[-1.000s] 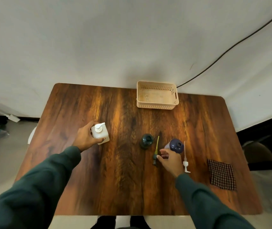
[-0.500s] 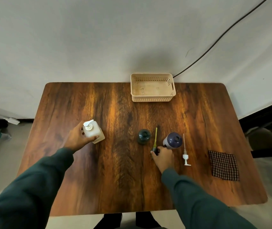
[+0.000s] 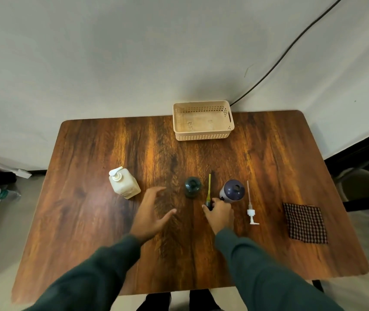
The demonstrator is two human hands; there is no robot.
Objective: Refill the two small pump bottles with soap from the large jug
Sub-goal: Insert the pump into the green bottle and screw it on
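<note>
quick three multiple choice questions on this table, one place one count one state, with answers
1. Where is the basket? A) far edge of the table B) near edge C) left edge
2. How many pumps lie off their bottles? A) one B) two C) three
3. The left hand is: A) open, empty B) a fist C) in the basket
Answers: A, it stands at the back edge; B, the yellow-tubed pump and the white pump lie flat; A, it is spread and holds nothing.
</note>
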